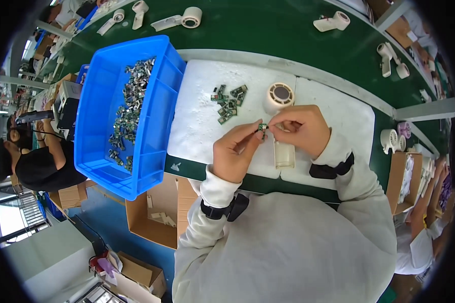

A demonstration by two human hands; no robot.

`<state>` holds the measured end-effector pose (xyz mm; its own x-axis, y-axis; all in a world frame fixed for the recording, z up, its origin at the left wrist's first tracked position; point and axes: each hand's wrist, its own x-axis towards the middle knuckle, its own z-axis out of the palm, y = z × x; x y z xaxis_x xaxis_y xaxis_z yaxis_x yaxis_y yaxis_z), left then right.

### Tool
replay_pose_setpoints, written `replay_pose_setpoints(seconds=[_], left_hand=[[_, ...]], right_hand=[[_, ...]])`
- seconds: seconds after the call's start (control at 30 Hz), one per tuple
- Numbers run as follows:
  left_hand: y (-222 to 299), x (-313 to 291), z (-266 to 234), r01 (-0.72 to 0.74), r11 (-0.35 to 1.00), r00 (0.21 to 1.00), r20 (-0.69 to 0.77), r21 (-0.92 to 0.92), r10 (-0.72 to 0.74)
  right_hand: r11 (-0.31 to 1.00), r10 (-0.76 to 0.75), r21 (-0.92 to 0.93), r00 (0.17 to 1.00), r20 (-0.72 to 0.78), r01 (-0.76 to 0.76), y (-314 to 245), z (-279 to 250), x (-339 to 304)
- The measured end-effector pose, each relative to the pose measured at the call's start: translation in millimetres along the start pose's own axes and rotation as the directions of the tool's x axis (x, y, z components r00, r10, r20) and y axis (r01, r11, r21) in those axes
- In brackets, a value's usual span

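My left hand point(236, 151) pinches a small green circuit board point(261, 128) between thumb and fingertips. Close beside it, my right hand point(302, 130) has thumb and forefinger pressed together at the board's edge; what they hold, if anything, is too small to make out. Under my right hand lies a cream handheld fan housing. Its round fan head point(279, 97) shows beyond the hand and its hollow handle point(284, 155) on the near side, with the middle hidden. A loose pile of circuit boards point(229, 104) rests on the white foam sheet point(197, 116), left of the fan head.
A blue bin point(162, 121) holding many circuit boards stands left of the foam. Several fan housings point(191, 17) lie on the green bench point(268, 30) beyond a pale rail. A cardboard box point(151, 237) sits below the bench's near edge. Other people work at both sides.
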<state>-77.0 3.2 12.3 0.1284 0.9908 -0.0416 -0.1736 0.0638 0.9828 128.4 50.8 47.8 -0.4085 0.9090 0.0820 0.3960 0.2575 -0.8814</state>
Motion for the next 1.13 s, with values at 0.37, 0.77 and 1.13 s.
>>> replay_pose_setpoints(seconds=[0.37, 0.77, 1.13], left_hand=[[0.8, -10.9, 5.3, -0.087, 0.989, 0.996, 0.026, 0.118, 0.085], [-12.6, -8.0, -3.9, 0.083, 0.973, 0.980, 0.196, -0.214, -0.041], [-14.8, -9.1, -3.1, -0.008, 0.996, 0.999, -0.036, -0.094, 0.005]], right_hand=[[0.998, -0.063, -0.012, 0.998, 0.006, 0.063, -0.5, 0.2, -14.1], [0.988, -0.009, 0.152, 0.988, 0.155, -0.015, 7.2, -16.9, -9.8], [0.996, -0.075, 0.063, 0.988, 0.134, 0.067, -4.6, -5.6, 18.4]])
